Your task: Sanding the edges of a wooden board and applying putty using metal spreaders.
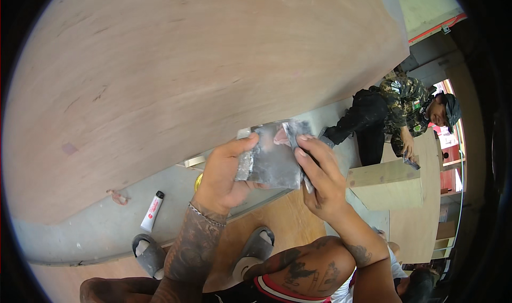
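My left hand (226, 167) grips a thin grey metal plate (272, 164) by its left edge, thumb on top. A small lump of pinkish putty (281, 137) lies near the plate's upper right. My right hand (324, 177) is closed round a thin, smeared grey scraper (290, 135), tilted against the plate's right side beside the putty. Its lower part is mostly behind my fingers. Both hands are held out over my knees, in front of a large pale plywood panel (202, 63).
On the grey floor lie a white tube (152, 212) with a black cap and a crumpled pinkish scrap (117, 197). A yellow round thing shows partly behind my left wrist. At the right, a person in camouflage (408, 103) holds a dark flat piece over a plywood box (386, 183).
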A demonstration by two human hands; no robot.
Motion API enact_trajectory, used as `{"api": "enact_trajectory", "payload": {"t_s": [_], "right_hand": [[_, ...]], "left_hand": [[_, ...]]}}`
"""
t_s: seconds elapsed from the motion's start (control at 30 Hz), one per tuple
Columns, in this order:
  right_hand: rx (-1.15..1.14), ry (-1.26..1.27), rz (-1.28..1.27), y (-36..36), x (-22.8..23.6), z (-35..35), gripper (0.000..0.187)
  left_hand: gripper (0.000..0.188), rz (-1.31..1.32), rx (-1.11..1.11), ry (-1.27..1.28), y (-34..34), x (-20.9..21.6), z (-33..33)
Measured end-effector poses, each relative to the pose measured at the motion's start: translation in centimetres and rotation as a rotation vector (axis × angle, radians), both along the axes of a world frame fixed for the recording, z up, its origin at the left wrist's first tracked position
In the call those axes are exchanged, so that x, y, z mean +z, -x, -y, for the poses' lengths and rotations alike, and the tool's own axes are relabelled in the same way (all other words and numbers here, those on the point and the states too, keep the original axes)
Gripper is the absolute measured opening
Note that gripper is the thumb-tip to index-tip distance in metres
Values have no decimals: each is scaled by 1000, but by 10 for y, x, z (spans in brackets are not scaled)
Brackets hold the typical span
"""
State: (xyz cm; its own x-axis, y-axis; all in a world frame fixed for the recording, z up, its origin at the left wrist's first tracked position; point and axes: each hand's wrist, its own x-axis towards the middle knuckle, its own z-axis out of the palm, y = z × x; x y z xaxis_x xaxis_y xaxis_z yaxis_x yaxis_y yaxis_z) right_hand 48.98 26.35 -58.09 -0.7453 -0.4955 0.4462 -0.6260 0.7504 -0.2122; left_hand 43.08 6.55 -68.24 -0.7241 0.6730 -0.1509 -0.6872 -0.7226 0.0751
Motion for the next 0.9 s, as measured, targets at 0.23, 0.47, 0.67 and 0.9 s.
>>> {"api": "enact_trajectory", "payload": {"t_s": [0.23, 0.47, 0.67, 0.9], "right_hand": [[-108, 21, 669, -10, -13, -19, 53], [-243, 1475, 945, -9, -11, -6, 52], [-361, 1641, 951, 3, -17, 6, 37], [-301, 1572, 784, -6, -12, 9, 39]], "left_hand": [[30, -47, 356, 115, 15, -3, 18], [46, -480, 687, 594, 6, 8, 5], [49, -656, 618, 621, 0, 11, -11], [56, -1036, 155, 999, 3, 2, 7]]}}
